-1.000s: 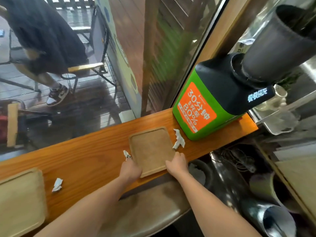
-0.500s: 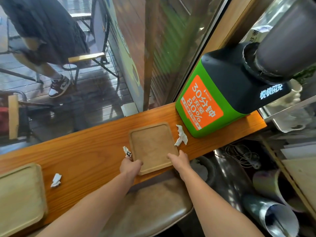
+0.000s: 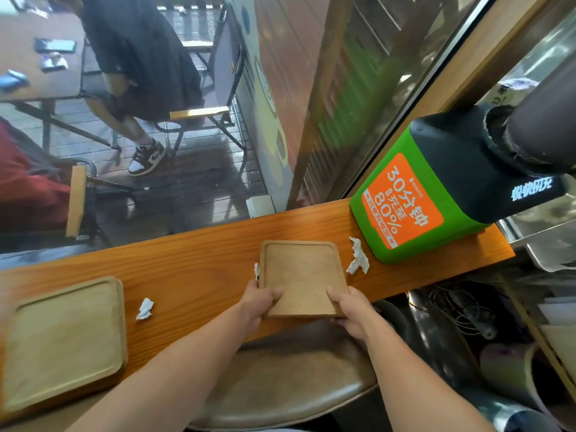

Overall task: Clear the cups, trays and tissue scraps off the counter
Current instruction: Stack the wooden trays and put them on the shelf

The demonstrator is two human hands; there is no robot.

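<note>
A small wooden tray (image 3: 304, 274) sits at the centre of the frame on a narrow wooden counter (image 3: 199, 260), its near edge at the counter's front lip. The left hand (image 3: 260, 302) clasps the tray's near left corner, thumb on top and fingers curled under; the right hand (image 3: 349, 308) grips the near right corner the same way, thumb pressed on the rim. A small tissue scrap (image 3: 256, 270) lies touching the tray's left edge just above the left hand. A larger crumpled tissue (image 3: 357, 257) lies just right of the tray, between it and a green and black charging station (image 3: 436, 194) bearing an orange label at the right of the frame. Further left on the counter, another tissue scrap (image 3: 145, 308) lies near a second, larger wooden tray (image 3: 64, 341) at the lower left. A brown padded stool seat (image 3: 280, 385) shows below the counter between the forearms. Through the window glass (image 3: 187, 151) at upper left, a seated person's leg and sneaker (image 3: 146, 157) appear on a deck.
</note>
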